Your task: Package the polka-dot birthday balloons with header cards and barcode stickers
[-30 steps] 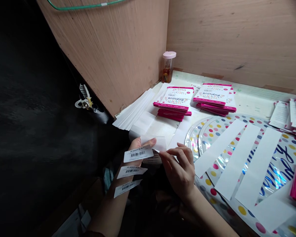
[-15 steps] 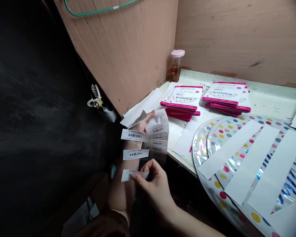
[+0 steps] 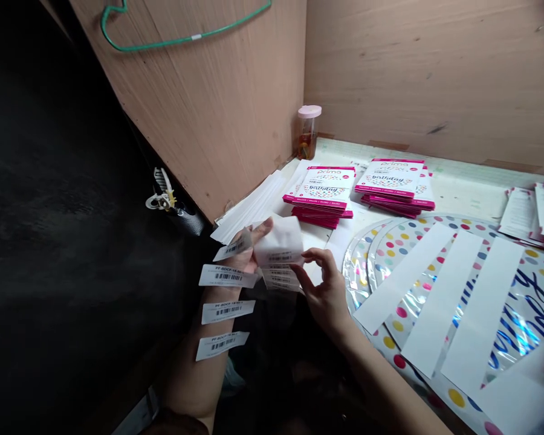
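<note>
Left to right, everything placed off the label strip (image 3: 278, 269):

- Far left of the strip: a white-and-yellow clip (image 3: 162, 196) on the edge of a plywood panel (image 3: 208, 121), with a green wire hook (image 3: 181, 30) higher up.
- Just left of the strip: left forearm (image 3: 208, 374) with three barcode labels (image 3: 226, 312) stuck across it, long sides across the arm. A fourth label (image 3: 233, 246) sits on the left hand (image 3: 254, 238), tilted.
- At the strip: left hand is narrow, holding it up, with a white backing fold on top. The long axis runs roughly away from the body, labels stacked along it, free end hanging down toward the right hand (image 3: 329, 296).
- Right hand is the nearer one to the free end: fingers curled, narrow, tips at the strip's lower right edge. Can't tell if they're pinching it.
- Beyond the strip: a stack of white strips (image 3: 247, 205), a pink-lidded jar (image 3: 309, 133), then two stacks of Prima birthday packs (image 3: 320, 193) on the table (image 3: 462, 193).
- Right of the strip: polka-dot foil plates (image 3: 403, 266) with three long white paper strips (image 3: 442, 302) lying on them.
- Far right of the strip: a pile of white cards (image 3: 532, 211).
</note>
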### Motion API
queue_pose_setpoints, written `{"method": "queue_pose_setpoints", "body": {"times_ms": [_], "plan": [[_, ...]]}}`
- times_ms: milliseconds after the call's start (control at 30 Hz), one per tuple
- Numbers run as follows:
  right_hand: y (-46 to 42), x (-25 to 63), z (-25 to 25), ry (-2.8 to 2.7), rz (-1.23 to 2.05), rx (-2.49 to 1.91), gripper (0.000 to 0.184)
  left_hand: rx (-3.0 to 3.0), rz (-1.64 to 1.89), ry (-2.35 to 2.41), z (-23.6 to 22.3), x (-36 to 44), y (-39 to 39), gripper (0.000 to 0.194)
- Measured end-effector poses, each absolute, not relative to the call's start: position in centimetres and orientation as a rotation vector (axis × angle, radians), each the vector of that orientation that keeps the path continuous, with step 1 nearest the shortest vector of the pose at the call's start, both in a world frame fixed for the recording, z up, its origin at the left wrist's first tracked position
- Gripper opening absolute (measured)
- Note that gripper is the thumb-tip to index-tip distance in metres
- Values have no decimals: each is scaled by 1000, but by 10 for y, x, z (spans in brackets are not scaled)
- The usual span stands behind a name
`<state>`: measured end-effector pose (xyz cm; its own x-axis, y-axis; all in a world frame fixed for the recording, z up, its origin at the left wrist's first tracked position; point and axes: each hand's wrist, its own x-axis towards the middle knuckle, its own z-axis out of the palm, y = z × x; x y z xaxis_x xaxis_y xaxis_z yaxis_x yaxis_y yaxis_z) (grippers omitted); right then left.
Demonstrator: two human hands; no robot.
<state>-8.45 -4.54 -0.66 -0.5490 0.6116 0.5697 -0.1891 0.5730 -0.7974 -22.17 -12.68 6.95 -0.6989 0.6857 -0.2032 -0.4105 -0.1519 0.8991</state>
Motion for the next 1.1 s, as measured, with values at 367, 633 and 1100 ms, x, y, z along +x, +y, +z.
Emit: {"method": "queue_pose_setpoints", "body": {"times_ms": [367,633,1100], "plan": [[-42,-74,19,-1919,722,-265,31,588,1745,1386,66,-213,-144,21],[-48,-72,19,-1890,441,-288,32,534,1789,1402,61,-209,-141,22],[-58,-70,29,-1963,493,-286,16,445,1797,1401,61,-210,-135,31]]}}
